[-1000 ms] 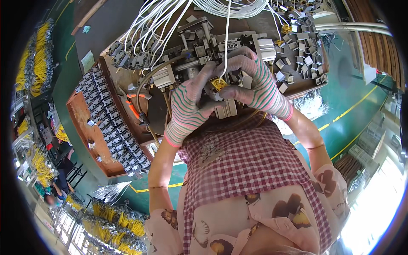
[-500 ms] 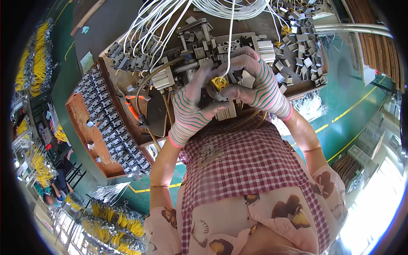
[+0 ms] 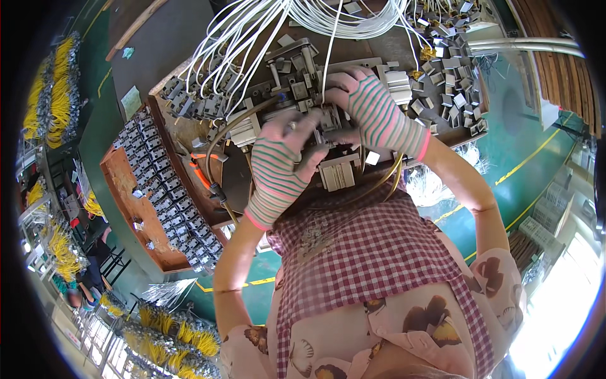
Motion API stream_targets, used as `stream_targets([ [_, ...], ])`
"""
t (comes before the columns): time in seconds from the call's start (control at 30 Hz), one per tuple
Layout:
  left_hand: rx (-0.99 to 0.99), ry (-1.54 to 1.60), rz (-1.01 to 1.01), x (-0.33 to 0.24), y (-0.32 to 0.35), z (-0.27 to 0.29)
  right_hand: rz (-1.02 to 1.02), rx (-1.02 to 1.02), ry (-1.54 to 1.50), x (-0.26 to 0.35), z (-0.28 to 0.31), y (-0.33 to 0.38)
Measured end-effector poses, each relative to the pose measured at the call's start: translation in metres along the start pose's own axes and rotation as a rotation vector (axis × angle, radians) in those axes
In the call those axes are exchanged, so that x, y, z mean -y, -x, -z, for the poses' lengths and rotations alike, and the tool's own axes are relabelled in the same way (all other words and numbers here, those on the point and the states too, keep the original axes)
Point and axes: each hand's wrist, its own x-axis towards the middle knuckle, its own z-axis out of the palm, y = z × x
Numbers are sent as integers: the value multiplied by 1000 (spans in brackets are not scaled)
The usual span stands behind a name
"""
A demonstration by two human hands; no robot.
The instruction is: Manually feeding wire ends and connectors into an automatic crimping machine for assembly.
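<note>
White-sheathed and thin, the cable [image 3: 329,54] drops from the top edge to the fingertips of my right hand [image 3: 379,119], upper centre of the frame. I can't tell whether those fingers pinch it; they curl over the grey steel clamping fixture [image 3: 329,120], thumb on the near side. My left hand [image 3: 278,161], left of centre, is loose, thumb apart from forefinger, nothing visible between them.

The cable should be light and springy, best held just above its lower end; that end is hidden from me. The fixture looks heavy, rigid and hard-edged, perhaps slick under knitted gloves.

Close below sits a ribbed grey metal block [image 3: 338,175], leaving little room for my thumbs. A curved brown hose [image 3: 221,129] crowds my left. Loose white cable loops [image 3: 353,25] hang over the top centre and could snag; small bent metal pieces [image 3: 451,82] litter the upper right.
</note>
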Motion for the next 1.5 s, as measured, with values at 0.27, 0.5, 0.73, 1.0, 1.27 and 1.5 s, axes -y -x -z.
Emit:
stream_targets([
  [0.27,633,-497,-391,26,-21,7,-280,52,-247,5,-16,2],
  [0.5,725,-608,-459,34,-20,7,-188,24,-146,6,-15,-1],
  [0.73,259,-72,-148,23,-8,20,-156,-113,-83,5,20,9],
  [1.0,234,213,81,8,-16,-19,-611,-229,465,-118,14,100],
  [1.27,156,-315,209,-47,-104,111,-727,-281,-850,-16,94,108],
  [1.5,-263,-493,-87,110,-91,194,-425,-126,120,-12,90,126],
])
